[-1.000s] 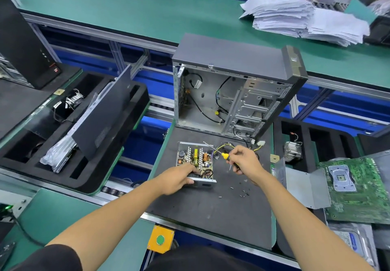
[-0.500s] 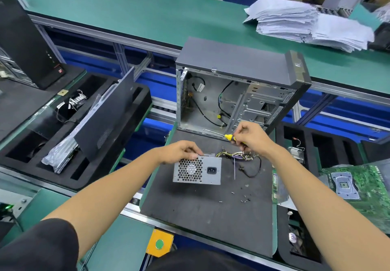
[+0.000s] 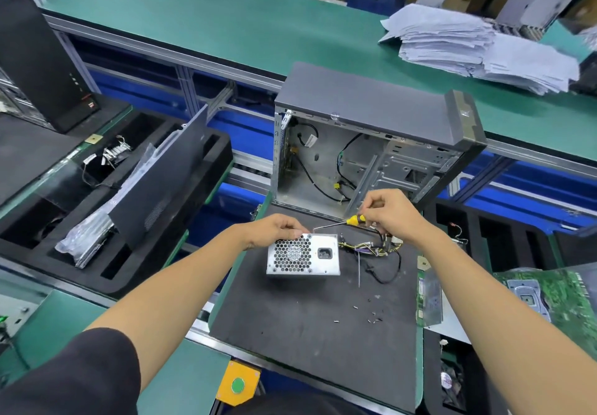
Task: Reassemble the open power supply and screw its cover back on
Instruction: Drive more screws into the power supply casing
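Screws (image 3: 371,316), small, dark and loose, dot the black mat (image 3: 307,350) nearest me. Beyond, my left hand (image 3: 277,227) curls its fingers over the boxy silver metal power supply (image 3: 303,254). My right hand (image 3: 392,217) pinches the yellow-handled screwdriver (image 3: 353,220), its tip just beside my left fingers.

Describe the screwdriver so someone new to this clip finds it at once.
Start at the open computer case standing at the far edge of the black mat. Just in front of its base, the right hand holds the screwdriver. Its yellow handle and thin metal shaft, pointing left toward the power supply, set it apart.
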Tool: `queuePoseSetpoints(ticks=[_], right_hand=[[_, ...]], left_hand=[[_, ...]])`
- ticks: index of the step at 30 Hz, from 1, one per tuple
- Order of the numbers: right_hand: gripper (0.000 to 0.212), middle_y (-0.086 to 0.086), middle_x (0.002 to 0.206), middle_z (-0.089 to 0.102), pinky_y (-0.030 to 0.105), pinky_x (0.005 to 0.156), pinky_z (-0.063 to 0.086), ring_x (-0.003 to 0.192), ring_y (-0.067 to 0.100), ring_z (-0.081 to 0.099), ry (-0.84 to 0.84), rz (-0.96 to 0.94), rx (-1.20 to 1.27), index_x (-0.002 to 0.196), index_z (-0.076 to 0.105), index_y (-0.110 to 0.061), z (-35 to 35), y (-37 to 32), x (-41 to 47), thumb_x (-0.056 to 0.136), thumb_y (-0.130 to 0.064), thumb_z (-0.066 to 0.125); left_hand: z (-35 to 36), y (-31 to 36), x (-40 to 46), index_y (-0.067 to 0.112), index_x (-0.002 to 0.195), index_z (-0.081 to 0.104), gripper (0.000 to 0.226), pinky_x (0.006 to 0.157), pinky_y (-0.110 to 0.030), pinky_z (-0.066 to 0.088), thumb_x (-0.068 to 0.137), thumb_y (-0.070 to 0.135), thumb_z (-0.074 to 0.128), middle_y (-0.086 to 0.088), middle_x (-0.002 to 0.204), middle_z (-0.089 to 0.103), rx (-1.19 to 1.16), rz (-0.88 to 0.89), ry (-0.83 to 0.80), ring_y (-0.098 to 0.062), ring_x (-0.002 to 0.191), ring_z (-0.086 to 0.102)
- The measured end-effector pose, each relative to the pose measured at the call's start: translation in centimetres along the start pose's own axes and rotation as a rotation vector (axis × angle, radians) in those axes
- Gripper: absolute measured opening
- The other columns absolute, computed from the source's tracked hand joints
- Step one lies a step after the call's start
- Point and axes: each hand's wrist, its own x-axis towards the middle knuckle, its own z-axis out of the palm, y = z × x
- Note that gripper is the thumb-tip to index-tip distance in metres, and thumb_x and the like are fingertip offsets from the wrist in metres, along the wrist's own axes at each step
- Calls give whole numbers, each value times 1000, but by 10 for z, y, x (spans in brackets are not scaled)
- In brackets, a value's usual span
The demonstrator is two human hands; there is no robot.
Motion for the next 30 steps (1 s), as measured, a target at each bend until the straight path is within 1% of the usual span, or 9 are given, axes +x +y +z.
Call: queuePoseSetpoints(ticks=[3, 5, 10, 14, 17, 19, 22, 26, 30], right_hand=[[17, 14, 67, 69, 29, 46, 42, 50, 18, 49, -11, -3, -14, 69, 65, -7, 0, -1, 1, 84, 2, 63], [19, 10, 62, 66, 27, 44, 40, 45, 14, 47, -20, -4, -4, 69, 65, -7, 2, -1, 1, 84, 4, 62], [17, 6, 58, 64, 25, 42, 38, 41, 11, 44, -31, -3, 11, 70, 64, -5, 4, -2, 3, 83, 5, 61], [19, 9, 60, 64, 24, 42, 41, 43, 11, 46, -38, 2, -2, 68, 65, -7, 6, 1, 8, 82, 5, 61], [22, 13, 63, 66, 22, 41, 40, 42, 11, 47, -44, -5, -8, 66, 65, -10, 6, 4, 9, 82, 4, 61], [21, 12, 62, 66, 21, 40, 39, 41, 11, 47, -46, -8, -11, 66, 65, -10, 6, 4, 10, 82, 3, 61], [18, 8, 59, 65, 19, 40, 39, 40, 11, 47, -45, -5, -13, 68, 65, -7, 8, 5, 11, 82, 4, 60], [19, 6, 59, 64, 19, 41, 39, 40, 10, 47, -43, -6, -16, 68, 64, -7, 9, 5, 11, 81, 6, 59], [18, 8, 61, 65, 19, 42, 40, 40, 10, 47, -48, -8, -20, 68, 64, -6, 9, 5, 11, 81, 5, 60]], left_hand=[[-1, -2, 1, 12, 126, 68, 24, 100, -28, 50, 104, 16, 59, 4, 121, 73, 4, 17, 2, -11, 113, 67], [-1, -3, 2, 13, 125, 68, 23, 99, -27, 50, 103, 17, 59, 6, 120, 74, 3, 14, 6, -10, 112, 67], [-2, -2, 2, 15, 120, 69, 20, 90, -21, 51, 104, 19, 58, 12, 110, 75, 1, -30, -13, 0, 102, 69], [-2, -4, 2, 19, 118, 69, 18, 84, -14, 50, 105, 22, 58, 18, 104, 76, -2, -23, -7, 5, 98, 69], [-3, -3, 0, 18, 127, 68, 25, 88, -17, 51, 105, 25, 58, 13, 114, 75, 3, -4, -18, -1, 107, 69], [-3, -2, 0, 19, 134, 66, 31, 91, -18, 51, 105, 28, 57, 14, 120, 73, 29, 9, -37, -1, 111, 67], [-4, -2, 0, 21, 135, 66, 32, 91, -18, 49, 105, 29, 57, 18, 119, 73, 38, 5, -45, 0, 111, 67], [-5, -3, 1, 22, 134, 66, 31, 89, -19, 51, 105, 29, 57, 12, 120, 74, 27, 10, -46, -5, 112, 68], [-4, -2, 0, 22, 134, 66, 31, 84, -16, 51, 105, 29, 57, 16, 116, 74, 20, 16, -47, 0, 107, 68]])
